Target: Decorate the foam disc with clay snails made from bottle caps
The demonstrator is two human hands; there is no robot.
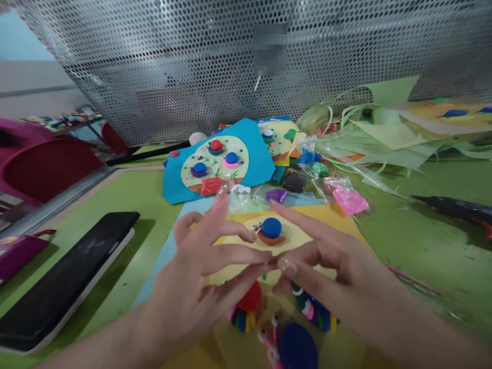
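My left hand has its fingers spread, thumb raised, and its lower fingertips meet my right hand. On the right, thumb and middle fingers press together at that meeting point, with the index finger stretched away. A tiny reddish speck shows there; whether it is a bit of clay, I cannot tell. Below lies a yellow sheet with a pale oval. On it sit a snail with a blue cap shell, a red cap with striped clay, partly hidden striped clay, and a large blue cap beside pink clay eyestalks.
A blue card with snails stands behind. Clay packets lie nearby: red, purple, pink. A black phone is at left, a dark pointed tool at right. Green paper scraps pile before a perforated metal panel.
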